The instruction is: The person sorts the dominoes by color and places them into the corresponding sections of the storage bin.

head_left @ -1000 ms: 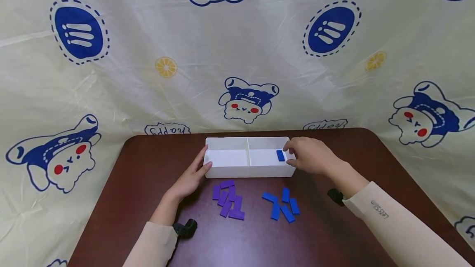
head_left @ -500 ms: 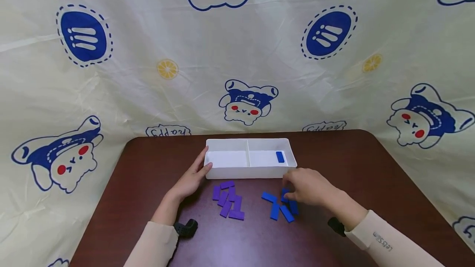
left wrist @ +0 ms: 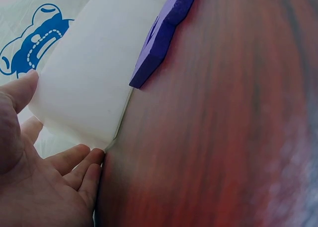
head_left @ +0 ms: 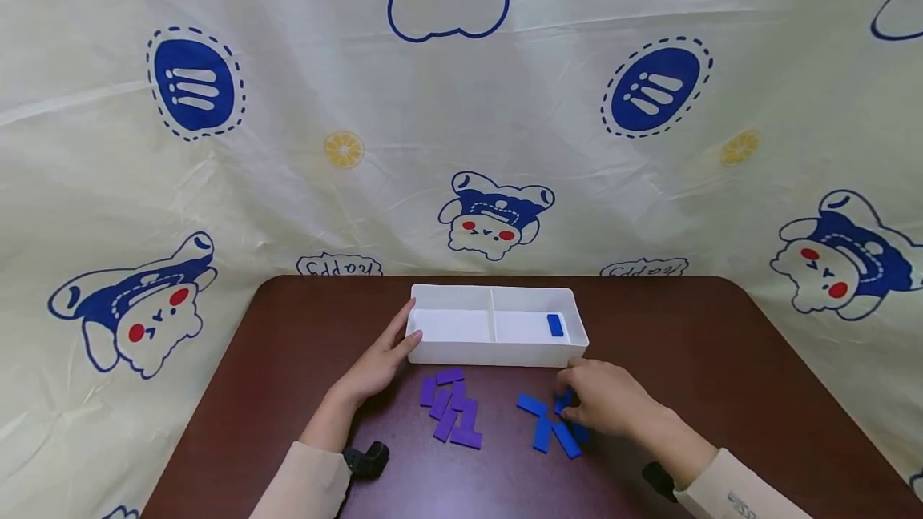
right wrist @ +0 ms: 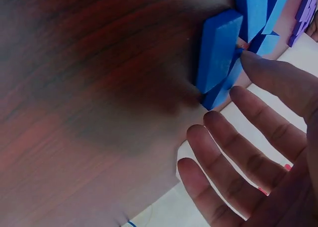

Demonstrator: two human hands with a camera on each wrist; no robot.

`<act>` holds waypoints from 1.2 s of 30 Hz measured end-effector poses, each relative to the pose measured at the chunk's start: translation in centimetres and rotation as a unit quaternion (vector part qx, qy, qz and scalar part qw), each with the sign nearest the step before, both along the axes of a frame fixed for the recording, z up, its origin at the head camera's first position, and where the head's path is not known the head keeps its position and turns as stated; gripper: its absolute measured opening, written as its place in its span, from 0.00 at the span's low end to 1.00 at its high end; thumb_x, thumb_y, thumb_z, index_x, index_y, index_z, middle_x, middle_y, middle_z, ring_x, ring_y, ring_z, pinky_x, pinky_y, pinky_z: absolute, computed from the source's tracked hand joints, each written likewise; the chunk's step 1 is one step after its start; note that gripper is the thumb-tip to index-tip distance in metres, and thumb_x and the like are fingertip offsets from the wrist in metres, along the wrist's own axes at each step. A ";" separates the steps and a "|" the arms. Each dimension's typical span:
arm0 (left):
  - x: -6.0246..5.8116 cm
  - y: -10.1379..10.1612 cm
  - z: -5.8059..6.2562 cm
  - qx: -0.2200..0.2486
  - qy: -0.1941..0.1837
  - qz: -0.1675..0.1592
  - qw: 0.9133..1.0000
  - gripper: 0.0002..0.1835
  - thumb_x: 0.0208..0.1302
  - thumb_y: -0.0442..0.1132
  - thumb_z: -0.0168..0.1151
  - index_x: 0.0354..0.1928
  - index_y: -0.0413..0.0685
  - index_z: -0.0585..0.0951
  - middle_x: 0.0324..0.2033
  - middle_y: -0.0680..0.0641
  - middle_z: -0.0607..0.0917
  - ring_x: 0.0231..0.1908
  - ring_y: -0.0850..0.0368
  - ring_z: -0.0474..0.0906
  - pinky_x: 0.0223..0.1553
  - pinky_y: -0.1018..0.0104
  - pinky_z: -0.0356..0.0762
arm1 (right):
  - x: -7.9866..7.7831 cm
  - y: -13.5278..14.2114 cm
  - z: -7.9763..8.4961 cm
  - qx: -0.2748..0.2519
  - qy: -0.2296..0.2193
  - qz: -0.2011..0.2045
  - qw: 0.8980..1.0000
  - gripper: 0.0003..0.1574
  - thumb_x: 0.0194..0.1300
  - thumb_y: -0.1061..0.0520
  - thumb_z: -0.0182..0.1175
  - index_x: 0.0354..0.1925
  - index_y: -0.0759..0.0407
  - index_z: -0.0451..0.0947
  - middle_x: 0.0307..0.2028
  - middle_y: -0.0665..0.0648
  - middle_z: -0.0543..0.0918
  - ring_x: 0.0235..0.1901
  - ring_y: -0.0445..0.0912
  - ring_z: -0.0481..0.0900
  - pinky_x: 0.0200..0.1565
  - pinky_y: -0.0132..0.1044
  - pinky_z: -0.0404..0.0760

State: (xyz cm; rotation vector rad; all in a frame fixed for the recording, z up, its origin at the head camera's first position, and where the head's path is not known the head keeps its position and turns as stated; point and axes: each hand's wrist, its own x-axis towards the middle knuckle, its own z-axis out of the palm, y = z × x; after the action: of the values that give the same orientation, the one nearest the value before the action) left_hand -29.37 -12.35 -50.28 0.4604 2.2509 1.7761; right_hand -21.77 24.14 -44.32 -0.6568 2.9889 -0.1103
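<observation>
My left hand [head_left: 378, 363] rests against the left end of a white two-compartment box [head_left: 497, 354], thumb at the front corner and fingers along the end wall. A blue block [head_left: 554, 325] lies in the box's right compartment. In front of that compartment, my right hand [head_left: 606, 399] pinches another blue block [right wrist: 229, 85] by its ends between thumb and index finger, low at the table; its other fingers are extended. Several loose blue blocks [head_left: 542, 434] lie around it, one [right wrist: 218, 50] close alongside in the right wrist view.
Several purple blocks [head_left: 466, 438] lie in a loose group before the left compartment, left of the blue ones. Everything stands on a dark brown table [head_left: 346, 303] with rounded far corners. A patterned white cloth [head_left: 389, 207] hangs behind it.
My right hand has left the box's right end, come down toward the front, and closed thumb and index finger on a loose blue block. The left hand stays at the box; the head view has tilted up.
</observation>
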 end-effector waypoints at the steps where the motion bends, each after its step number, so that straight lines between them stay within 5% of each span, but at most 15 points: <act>1: 0.0 0.1 0.1 0.003 0.001 -0.002 1.000 0.37 0.82 0.52 0.51 0.83 0.72 0.46 0.84 0.51 0.44 0.83 0.49 0.37 0.81 0.41 0.40 | 0.1 0.1 0.0 -0.002 0.003 -0.006 1.000 0.14 0.52 0.50 0.81 0.36 0.49 0.87 0.32 0.45 0.79 0.30 0.39 0.74 0.34 0.38 0.79; 12: 0.5 0.4 -0.7 -0.002 -0.006 -0.005 1.000 0.38 0.81 0.53 0.51 0.84 0.70 0.46 0.84 0.47 0.45 0.83 0.45 0.38 0.80 0.38 0.40 | 0.7 0.3 -0.8 -0.016 -0.017 -0.013 1.000 0.18 0.50 0.50 0.81 0.33 0.47 0.80 0.31 0.44 0.77 0.29 0.40 0.71 0.33 0.39 0.76; 22: 2.3 -0.1 -2.3 0.005 -0.018 0.018 1.000 0.37 0.81 0.52 0.52 0.84 0.68 0.48 0.84 0.46 0.48 0.82 0.44 0.39 0.79 0.36 0.38 | 0.5 0.0 -0.3 -0.033 -0.022 0.034 0.999 0.15 0.52 0.51 0.79 0.37 0.44 0.84 0.35 0.42 0.83 0.31 0.37 0.73 0.34 0.39 0.76; 27: 2.6 -0.3 -2.4 -0.005 -0.017 0.029 0.999 0.37 0.81 0.52 0.52 0.84 0.66 0.48 0.83 0.44 0.49 0.82 0.42 0.40 0.79 0.35 0.38 | -0.2 -0.5 1.7 -0.038 -0.040 0.035 0.998 0.14 0.52 0.50 0.80 0.36 0.45 0.85 0.32 0.43 0.84 0.29 0.38 0.72 0.33 0.39 0.75; 36: 0.2 0.2 0.0 -0.014 0.003 0.010 1.000 0.37 0.81 0.52 0.51 0.84 0.70 0.47 0.84 0.47 0.47 0.83 0.46 0.39 0.80 0.38 0.39 | -2.9 0.0 6.9 -0.034 -0.011 0.007 0.999 0.12 0.54 0.49 0.80 0.37 0.43 0.87 0.41 0.49 0.88 0.39 0.44 0.82 0.41 0.46 0.84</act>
State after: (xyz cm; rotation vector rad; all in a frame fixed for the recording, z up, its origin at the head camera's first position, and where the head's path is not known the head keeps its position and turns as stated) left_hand -29.19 -12.18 -50.30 0.4401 2.2895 1.7544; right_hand -24.62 24.11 -37.46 -0.6783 2.9713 -0.2181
